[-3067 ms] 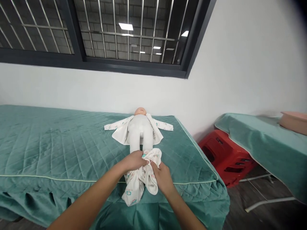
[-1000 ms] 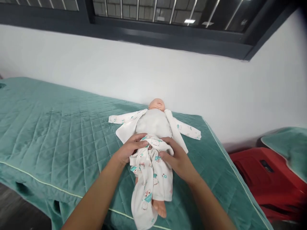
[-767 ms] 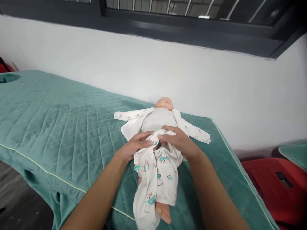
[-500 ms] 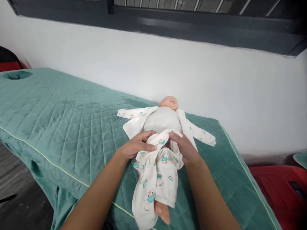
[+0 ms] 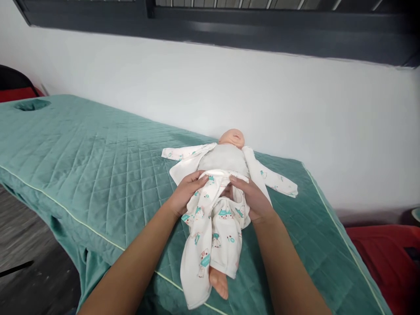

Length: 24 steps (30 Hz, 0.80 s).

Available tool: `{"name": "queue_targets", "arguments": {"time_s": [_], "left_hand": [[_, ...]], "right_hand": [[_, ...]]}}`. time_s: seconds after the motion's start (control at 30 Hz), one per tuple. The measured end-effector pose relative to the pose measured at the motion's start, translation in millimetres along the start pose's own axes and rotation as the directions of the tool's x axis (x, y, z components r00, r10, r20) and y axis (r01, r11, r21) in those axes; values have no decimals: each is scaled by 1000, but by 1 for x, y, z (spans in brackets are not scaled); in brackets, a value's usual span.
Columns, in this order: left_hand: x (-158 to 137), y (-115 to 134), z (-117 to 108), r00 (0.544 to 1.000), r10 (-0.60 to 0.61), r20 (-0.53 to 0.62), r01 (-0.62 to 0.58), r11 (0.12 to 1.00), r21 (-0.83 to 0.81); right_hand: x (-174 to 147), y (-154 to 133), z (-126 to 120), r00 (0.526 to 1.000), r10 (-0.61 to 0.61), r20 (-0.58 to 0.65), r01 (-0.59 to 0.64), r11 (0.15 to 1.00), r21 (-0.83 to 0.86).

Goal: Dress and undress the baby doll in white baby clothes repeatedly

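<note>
A baby doll (image 5: 232,137) lies on its back on the green quilted bed, head toward the wall. Its printed white jacket (image 5: 278,181) hangs open over a plain pale torso, sleeves spread to both sides. White printed baby pants (image 5: 226,238) cover the legs, and one bare foot (image 5: 218,282) sticks out of a leg opening. My left hand (image 5: 188,192) pinches the waistband on the left, thumb on top. On the other side, my right hand (image 5: 252,197) grips the waistband with its thumb over the edge. A gap at the crotch shows the doll's skin.
The green quilted cover (image 5: 108,166) spreads far to the left, with a face hole (image 5: 32,105) at that end. A white wall (image 5: 203,87) runs behind, below a dark window frame (image 5: 249,37). Something red (image 5: 380,253) stands at the lower right.
My hands have drawn the waistband up a little over the doll's belly and spread it flatter. The view has shifted slightly.
</note>
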<state>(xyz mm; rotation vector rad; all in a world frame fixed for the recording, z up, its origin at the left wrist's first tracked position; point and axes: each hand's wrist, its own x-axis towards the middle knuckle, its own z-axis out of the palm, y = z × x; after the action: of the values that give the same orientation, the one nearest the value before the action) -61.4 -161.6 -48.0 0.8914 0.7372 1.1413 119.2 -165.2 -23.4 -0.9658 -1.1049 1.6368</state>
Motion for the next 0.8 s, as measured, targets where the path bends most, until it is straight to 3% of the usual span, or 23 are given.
{"name": "queue_targets", "arguments": {"time_s": [0.2,0.33,0.43,0.5,0.67,0.8], "left_hand": [[2,-5,-6,1000,-27,-1,27,999,19],[-2,1,-13,971,-35,235,18,997,74],[-5,5,-16,923,-167,347,104,976,193],[-5,3,-15,936,-198,291,146,971,192],[-4,-5,-9,990,-69,126,78,995,-61],[-3,-7,-7,999,-33,43,36,997,-66]], "right_hand": [[0,3,-6,999,-13,-38,14,1000,17],[-2,1,-3,999,-4,-37,6,998,64],[-3,-2,0,999,-9,-36,12,998,60],[-4,-3,3,999,-11,-53,12,1000,25],[-5,-6,6,1000,-12,-3,11,987,-162],[-9,-12,12,994,-40,106,84,890,-448]]}}
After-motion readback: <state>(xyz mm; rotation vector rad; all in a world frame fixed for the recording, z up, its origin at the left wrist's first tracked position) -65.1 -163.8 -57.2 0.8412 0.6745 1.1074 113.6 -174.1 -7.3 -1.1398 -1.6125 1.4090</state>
